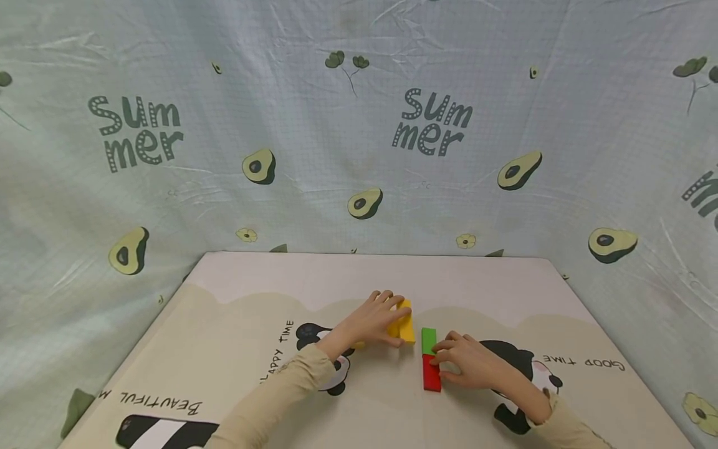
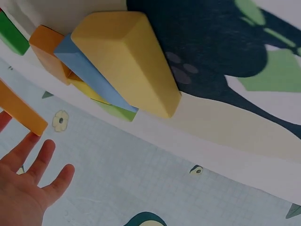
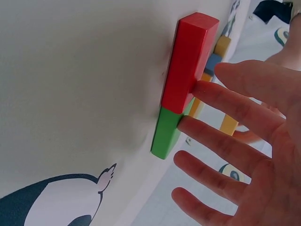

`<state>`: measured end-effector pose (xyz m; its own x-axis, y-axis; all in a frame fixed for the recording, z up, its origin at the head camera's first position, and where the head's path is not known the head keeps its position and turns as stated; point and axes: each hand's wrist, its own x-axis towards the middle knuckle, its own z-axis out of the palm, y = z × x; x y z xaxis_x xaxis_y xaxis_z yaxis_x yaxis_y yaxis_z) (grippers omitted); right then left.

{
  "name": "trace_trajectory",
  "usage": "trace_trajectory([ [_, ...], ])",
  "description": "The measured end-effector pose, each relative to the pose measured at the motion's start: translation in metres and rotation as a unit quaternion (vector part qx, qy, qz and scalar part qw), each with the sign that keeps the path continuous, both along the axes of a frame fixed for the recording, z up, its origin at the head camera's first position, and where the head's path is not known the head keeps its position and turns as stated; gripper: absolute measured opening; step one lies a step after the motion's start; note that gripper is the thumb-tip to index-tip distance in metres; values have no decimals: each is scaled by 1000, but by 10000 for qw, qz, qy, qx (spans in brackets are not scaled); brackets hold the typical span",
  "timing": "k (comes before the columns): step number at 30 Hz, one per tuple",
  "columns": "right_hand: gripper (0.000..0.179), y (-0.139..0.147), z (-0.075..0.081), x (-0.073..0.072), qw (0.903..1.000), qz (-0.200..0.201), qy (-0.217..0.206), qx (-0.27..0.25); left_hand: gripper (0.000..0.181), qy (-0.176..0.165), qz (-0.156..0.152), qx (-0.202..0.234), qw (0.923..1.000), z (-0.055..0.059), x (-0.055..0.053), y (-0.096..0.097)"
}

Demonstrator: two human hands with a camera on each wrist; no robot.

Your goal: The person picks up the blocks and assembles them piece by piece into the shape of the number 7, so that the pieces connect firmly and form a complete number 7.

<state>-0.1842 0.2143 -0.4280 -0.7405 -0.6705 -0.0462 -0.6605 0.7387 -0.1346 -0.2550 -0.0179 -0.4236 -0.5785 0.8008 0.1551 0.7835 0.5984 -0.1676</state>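
My left hand (image 1: 374, 319) rests with straight, spread fingers (image 2: 41, 157) against a cluster of blocks mid-table. In the head view only a yellow block (image 1: 406, 322) of that cluster shows. The left wrist view shows a big yellow block (image 2: 127, 61), a blue one (image 2: 89, 70), an orange one (image 2: 47, 52) and an orange bar (image 2: 21, 110) by my fingertips. My right hand (image 1: 465, 362) has straight fingers (image 3: 221, 110) pressed to the side of a red block (image 1: 431, 374) (image 3: 190, 61). That block lies end to end with a green block (image 1: 429, 340) (image 3: 167, 132).
The blocks lie on a cream table mat (image 1: 235, 324) printed with pandas and lettering. A pale cloth backdrop (image 1: 359, 156) with avocado prints and "Summer" text rises behind and at both sides. Another green block (image 2: 11, 35) shows at the left wrist view's edge.
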Motion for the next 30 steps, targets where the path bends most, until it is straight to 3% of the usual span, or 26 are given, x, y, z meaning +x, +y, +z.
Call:
trace_trajectory([
  [17, 18, -1, 1, 1, 10000, -12, 10, -8, 55, -81, 202, 143, 9997, -4, -24, 26],
  [30, 17, -1, 3, 2, 10000, 6, 48, -9, 55, -290, 434, 142, 9985, -3, -29, 42],
])
